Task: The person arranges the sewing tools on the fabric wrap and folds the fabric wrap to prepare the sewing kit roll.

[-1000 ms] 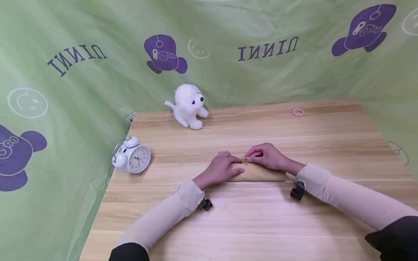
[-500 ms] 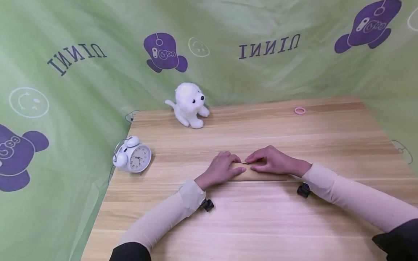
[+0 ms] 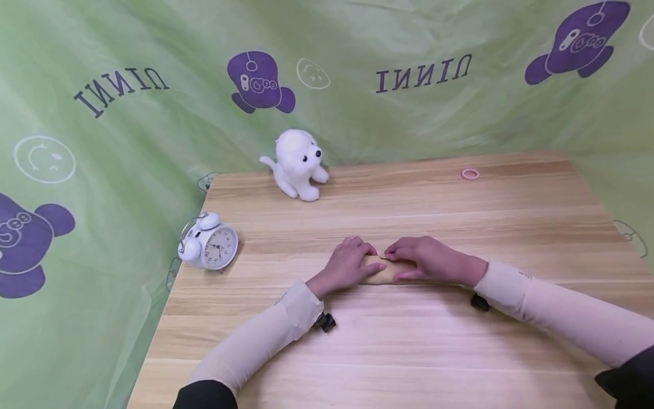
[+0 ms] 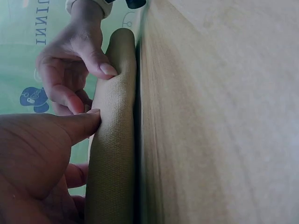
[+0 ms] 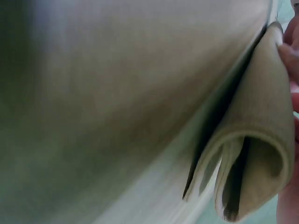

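A tan, finely textured piece of soft material [image 3: 379,276], folded over into a long roll, lies on the table between both hands. In the right wrist view its end [image 5: 261,112] shows a rounded fold with loose layers under it. My left hand [image 3: 343,266] holds the roll's left part, its thumb along the near face and its fingers behind. My right hand [image 3: 434,260] pinches the roll right of the left hand, thumb in front, fingertips at the top edge. Between the fingertips a small pale bit shows at that edge; what it is cannot be made out.
A white twin-bell alarm clock [image 3: 209,241] stands at the table's left edge. Farther back sits a white plush dog [image 3: 298,165]. One pink ring [image 3: 470,174] lies near the back edge of the wooden table [image 3: 388,341]. A green printed curtain [image 3: 357,125] hangs behind.
My right hand has gone from holding a small printed tab at the top edge to lying lower over the roll, covering its right part. My left hand has stayed in place.
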`<state>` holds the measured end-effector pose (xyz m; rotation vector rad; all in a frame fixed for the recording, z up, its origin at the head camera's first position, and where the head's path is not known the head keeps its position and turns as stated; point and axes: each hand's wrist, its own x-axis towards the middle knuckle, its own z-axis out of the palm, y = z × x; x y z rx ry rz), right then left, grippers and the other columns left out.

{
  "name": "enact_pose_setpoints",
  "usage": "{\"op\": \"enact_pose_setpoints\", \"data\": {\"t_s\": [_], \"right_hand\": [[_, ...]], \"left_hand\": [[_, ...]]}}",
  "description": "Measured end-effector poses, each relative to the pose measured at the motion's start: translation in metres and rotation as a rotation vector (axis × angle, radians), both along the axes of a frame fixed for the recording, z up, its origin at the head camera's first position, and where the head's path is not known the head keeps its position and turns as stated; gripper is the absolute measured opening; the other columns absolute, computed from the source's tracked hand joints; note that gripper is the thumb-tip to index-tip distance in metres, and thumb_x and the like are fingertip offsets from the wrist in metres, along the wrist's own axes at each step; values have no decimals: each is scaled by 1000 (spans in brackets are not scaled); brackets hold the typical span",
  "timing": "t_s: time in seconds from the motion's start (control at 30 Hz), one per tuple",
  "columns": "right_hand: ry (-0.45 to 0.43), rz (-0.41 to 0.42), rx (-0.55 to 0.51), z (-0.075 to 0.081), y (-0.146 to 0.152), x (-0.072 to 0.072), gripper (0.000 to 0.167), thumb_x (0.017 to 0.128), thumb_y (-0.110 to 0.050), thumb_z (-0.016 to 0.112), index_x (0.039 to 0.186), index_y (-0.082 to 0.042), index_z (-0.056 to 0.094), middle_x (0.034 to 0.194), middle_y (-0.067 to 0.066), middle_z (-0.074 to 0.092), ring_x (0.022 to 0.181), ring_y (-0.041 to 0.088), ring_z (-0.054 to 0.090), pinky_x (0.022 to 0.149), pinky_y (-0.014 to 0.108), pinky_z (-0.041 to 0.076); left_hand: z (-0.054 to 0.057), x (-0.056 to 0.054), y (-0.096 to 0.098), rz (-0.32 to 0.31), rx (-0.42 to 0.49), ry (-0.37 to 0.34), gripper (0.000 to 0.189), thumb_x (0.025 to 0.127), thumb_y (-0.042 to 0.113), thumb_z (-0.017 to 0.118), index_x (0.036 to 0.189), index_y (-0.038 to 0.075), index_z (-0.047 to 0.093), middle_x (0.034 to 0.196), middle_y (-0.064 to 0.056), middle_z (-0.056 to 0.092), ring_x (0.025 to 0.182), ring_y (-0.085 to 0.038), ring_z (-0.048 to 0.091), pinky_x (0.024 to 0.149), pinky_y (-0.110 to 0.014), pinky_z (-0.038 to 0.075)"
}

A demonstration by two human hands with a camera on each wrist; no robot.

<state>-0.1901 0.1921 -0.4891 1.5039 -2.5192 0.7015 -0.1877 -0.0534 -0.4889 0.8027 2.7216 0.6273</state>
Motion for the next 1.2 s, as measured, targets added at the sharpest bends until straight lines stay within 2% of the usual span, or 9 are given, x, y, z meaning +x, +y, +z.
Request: {"op": "enact_pose_setpoints", "data": {"t_s": [0.2, 0.37, 0.43, 0.53, 0.63, 0.7, 0.8, 0.9, 1.2], "right_hand": [[48, 27, -16, -3, -1, 1, 36, 84, -28, 81, 112, -7, 73, 118, 5, 70, 105, 19, 70, 87, 36, 59], [51, 13, -18, -5, 4, -1, 37, 85, -29, 81, 115, -9, 73, 119, 3, 70, 107, 18, 70, 89, 36, 58], [9, -26, -19, -5, 9, 2, 38, 86, -28, 80, 118, -10, 72, 120, 2, 70, 109, 18, 69, 91, 37, 58], [-77, -162, -3, -2, 20, 8, 37, 89, -28, 76, 121, -10, 71, 118, 3, 72, 108, 19, 70, 92, 40, 58], [-160, -306, 66, 4, 32, 12, 32, 94, -33, 71, 115, -9, 72, 107, 2, 73, 96, 16, 70, 85, 40, 58], [-213, -356, 124, 9, 39, 12, 26, 95, -34, 68, 106, -12, 73, 95, -3, 71, 84, 9, 65, 77, 35, 55], [-296, -365, 172, 11, 47, 11, 14, 95, -31, 69, 91, -17, 70, 79, -10, 62, 70, 2, 51, 66, 26, 46], [-353, -369, 164, 8, 51, 11, 15, 95, -28, 69, 83, -21, 63, 70, -14, 53, 63, -1, 42, 61, 21, 38], [-465, -330, 120, 14, 74, 13, 9, 93, -26, 71, 89, -19, 69, 73, -13, 54, 65, -3, 43, 60, 19, 39]], "left_hand": [[-7, -6, 0, 0, 0, 33, 44, 95, 57, 59, 114, 18, 69, 107, 3, 60, 108, -19, 52, 96, -36, 42], [-8, -10, 1, -9, 1, 18, 45, 95, 57, 60, 115, 18, 68, 109, 3, 60, 108, -19, 51, 96, -36, 42], [-8, -12, 0, -36, 14, -3, 45, 95, 57, 60, 115, 18, 68, 110, 3, 61, 108, -18, 52, 96, -35, 43], [-10, -19, -7, -72, 73, -55, 41, 95, 54, 62, 113, 18, 70, 109, 4, 65, 105, -13, 55, 95, -31, 45], [-10, -26, -19, -76, 132, -108, 32, 94, 45, 67, 106, 16, 73, 102, 4, 70, 97, -10, 60, 91, -27, 48], [-8, -30, -26, -62, 153, -134, 25, 92, 38, 72, 100, 14, 75, 97, 3, 72, 90, -9, 61, 86, -25, 50], [-6, -33, -36, -68, 136, -145, 20, 90, 33, 75, 95, 14, 77, 93, 2, 73, 85, -7, 60, 82, -24, 49], [-4, -35, -39, -92, 130, -142, 19, 91, 32, 74, 92, 13, 76, 89, 1, 73, 82, -7, 59, 80, -24, 49], [-7, -38, -60, -92, 137, -190, 18, 92, 36, 73, 92, 18, 75, 85, 6, 69, 75, -5, 57, 71, -21, 49]]}}
